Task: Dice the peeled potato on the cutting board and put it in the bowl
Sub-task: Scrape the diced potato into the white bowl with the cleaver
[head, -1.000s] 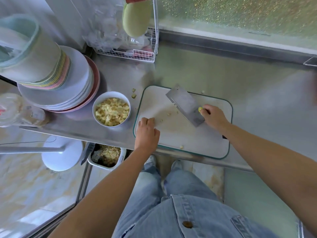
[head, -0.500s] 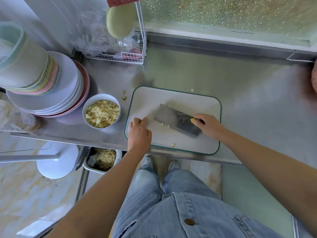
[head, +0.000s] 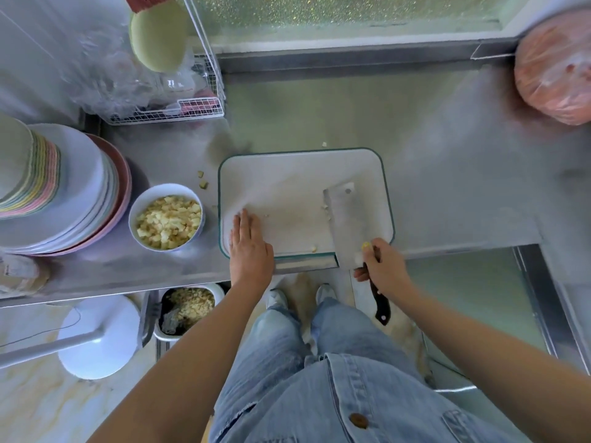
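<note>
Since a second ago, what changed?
The cleaver swung from mid-board, blade pointing left, to the right side of the board, blade pointing away, handle past the near edge. The left hand uncurled and now lies flat on the near-left corner. Unchanged: the right hand grips the handle; the bowl sits left of the board.

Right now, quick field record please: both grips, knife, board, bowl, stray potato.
left grip: flat on the board's near-left corner, fingers straight, holding nothing
right grip: wrapped round the knife handle at the board's near-right edge
knife: cleaver, blade low over the board's right side, tip pointing away
board: mostly bare, a few potato bits on it
bowl: on the counter left of the board, holding diced potato
</note>
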The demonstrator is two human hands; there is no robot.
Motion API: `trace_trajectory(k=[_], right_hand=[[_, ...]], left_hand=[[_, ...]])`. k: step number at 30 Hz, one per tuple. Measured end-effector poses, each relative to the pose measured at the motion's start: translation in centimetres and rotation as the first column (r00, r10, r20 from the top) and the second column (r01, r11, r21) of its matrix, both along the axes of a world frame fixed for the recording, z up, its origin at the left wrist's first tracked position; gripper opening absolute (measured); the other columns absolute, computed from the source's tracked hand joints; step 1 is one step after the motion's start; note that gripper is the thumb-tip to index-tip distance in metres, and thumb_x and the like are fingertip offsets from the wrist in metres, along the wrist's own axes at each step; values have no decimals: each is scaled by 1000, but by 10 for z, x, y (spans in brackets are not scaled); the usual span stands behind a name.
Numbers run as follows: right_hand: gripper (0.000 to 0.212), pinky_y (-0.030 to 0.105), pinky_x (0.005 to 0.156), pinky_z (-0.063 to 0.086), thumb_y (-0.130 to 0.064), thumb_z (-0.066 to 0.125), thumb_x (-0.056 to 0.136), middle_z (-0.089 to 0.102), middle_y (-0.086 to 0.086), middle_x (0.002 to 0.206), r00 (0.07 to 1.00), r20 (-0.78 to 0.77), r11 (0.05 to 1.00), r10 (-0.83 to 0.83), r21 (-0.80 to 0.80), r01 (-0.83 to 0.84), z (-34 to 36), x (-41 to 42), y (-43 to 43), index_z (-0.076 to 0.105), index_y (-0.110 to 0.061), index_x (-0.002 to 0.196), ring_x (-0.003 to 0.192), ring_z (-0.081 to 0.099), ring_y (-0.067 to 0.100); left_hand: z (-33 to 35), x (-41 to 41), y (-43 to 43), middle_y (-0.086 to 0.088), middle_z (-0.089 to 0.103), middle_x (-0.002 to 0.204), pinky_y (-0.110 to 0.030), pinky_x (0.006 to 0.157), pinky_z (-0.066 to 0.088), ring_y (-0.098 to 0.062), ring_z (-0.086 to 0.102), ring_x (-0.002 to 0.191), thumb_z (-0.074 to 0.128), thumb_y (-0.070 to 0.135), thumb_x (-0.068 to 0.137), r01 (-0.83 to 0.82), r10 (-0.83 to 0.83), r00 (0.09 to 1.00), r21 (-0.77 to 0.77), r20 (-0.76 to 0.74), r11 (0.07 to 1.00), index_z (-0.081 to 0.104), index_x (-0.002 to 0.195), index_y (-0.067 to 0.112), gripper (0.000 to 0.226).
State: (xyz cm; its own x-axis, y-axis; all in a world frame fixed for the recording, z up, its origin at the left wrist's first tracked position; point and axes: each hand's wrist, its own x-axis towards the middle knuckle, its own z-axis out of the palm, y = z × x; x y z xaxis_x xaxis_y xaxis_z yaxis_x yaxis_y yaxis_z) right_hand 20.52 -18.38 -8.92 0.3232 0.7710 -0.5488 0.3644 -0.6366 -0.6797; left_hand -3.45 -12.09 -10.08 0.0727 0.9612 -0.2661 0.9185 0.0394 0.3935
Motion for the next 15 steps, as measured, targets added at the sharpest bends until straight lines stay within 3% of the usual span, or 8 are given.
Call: trace_trajectory(k=[3,6,9,15], right_hand=[[24,37,56,58,-18,39,101,64,22,67,997,-62,999,-47,-29,45,4,-31,-2,37,-13,78,53,65,28],[25,45,61,55,-18,37,101,57,11,55,994,-100,999,-39,-33,35,6,-61,6,36,-13,76,53,61,32],[21,45,65,55,-19,35,99,63,14,61,998,-63,997,23,-71,-27,3,-82,16,38,-13,79,57,65,35],[33,50,68,56,-43,30,83,66,17,75,995,53,991,87,-104,-81,-38,-95,35,44,-13,82,70,66,35]], left_hand=[[-1,-4,0,-13,9,161,-39,121,11,-28,3,149,36,7,97,20,-20,1000,5,-5,1000,24,149,2,54],[-1,-8,1,-12,9,161,-38,121,12,-27,4,149,35,8,97,45,-44,999,12,-27,999,23,150,3,55],[0,-13,3,-9,11,161,-36,120,15,-24,7,148,36,9,97,71,-70,997,16,-45,997,25,150,7,55],[6,-25,13,-4,22,159,-34,111,26,-21,22,143,38,12,97,100,-98,994,28,-58,995,34,147,13,51]])
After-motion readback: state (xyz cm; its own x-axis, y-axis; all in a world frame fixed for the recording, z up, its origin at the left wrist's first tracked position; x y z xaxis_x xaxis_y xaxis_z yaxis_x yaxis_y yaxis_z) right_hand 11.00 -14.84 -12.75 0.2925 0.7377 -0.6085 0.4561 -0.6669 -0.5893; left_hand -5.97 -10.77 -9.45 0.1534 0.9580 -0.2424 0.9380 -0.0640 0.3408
